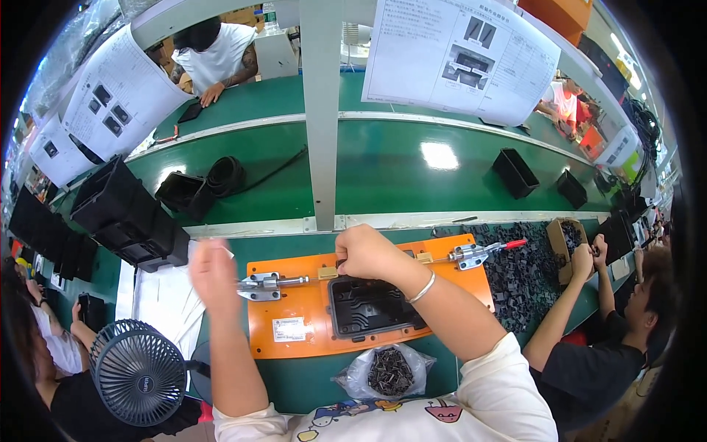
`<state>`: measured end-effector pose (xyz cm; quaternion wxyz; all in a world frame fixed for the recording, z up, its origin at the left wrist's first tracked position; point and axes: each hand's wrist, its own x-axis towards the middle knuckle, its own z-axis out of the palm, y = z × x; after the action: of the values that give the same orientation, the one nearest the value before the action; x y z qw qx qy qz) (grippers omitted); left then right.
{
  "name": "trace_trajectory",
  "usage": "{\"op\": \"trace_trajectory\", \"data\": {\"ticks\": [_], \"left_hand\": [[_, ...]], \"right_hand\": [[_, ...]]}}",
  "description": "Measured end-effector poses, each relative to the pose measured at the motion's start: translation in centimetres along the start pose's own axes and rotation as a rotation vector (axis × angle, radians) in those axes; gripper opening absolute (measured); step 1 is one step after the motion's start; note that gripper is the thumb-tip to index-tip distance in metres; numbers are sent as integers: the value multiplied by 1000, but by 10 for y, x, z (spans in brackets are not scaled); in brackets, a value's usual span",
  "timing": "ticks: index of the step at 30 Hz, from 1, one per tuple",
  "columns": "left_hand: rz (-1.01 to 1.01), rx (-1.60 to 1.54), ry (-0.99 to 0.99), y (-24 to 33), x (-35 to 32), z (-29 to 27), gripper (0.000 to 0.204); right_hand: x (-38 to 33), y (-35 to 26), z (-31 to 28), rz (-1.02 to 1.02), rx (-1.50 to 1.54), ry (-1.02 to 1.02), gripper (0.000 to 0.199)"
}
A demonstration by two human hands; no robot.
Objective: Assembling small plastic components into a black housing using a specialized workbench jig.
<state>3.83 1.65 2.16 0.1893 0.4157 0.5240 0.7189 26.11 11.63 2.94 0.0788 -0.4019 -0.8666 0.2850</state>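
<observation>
An orange fixture board lies on the bench in front of me, with a black plastic housing set in its middle. My right hand is closed at the housing's far left edge. Its fingertips point down and hide whatever they hold. Smeared by motion, my left hand is beside the left toggle clamp, where a handle cannot be made out. The right toggle clamp, with a red handle, is mounted at the board's far right. My right forearm covers part of the housing.
A plastic bag of dark screws sits nearest me. Many small black clips lie to the right, beside a cardboard box. Stacked black housings, white sheets and a fan stand left. An upright post rises ahead; co-workers sit around.
</observation>
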Motion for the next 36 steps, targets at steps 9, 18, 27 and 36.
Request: {"op": "trace_trajectory", "data": {"ticks": [9,18,27,36], "left_hand": [[437,730,-303,-10,-34,49,28],[23,-108,305,-5,4,-42,15],[97,418,-42,2,-67,-15,19],[158,908,-686,13,-89,38,44]], "right_hand": [[0,7,5,-57,62,32,19],[1,12,4,-28,167,-28,21],[-26,13,-22,92,298,179,26],[-143,62,-10,258,11,316,44]]}}
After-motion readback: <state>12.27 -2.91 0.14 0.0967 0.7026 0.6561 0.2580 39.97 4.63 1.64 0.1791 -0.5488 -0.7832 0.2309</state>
